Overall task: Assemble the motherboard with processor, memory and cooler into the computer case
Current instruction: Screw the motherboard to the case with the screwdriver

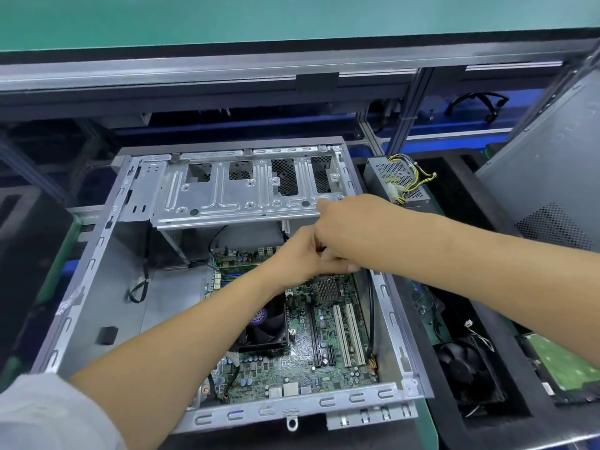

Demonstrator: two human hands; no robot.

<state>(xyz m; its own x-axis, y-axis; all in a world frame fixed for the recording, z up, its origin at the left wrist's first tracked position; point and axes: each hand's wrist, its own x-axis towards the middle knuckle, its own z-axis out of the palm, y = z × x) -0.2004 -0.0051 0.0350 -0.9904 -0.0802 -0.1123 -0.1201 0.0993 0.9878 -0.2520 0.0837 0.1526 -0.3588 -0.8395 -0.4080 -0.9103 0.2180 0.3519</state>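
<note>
Green motherboard far edge hidden by both hands, grip unclear.

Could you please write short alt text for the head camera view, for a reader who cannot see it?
Both hands, left hand and right hand, meet over the far edge of a motherboard lying inside an open computer case. A black cooler fan sits on the board.

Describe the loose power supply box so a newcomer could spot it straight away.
Start at the open metal computer case in the middle. Just past its far right corner, a small grey power supply box sits on a black tray. It alone has a perforated top and a bundle of yellow and black wires spilling from its side.
</note>
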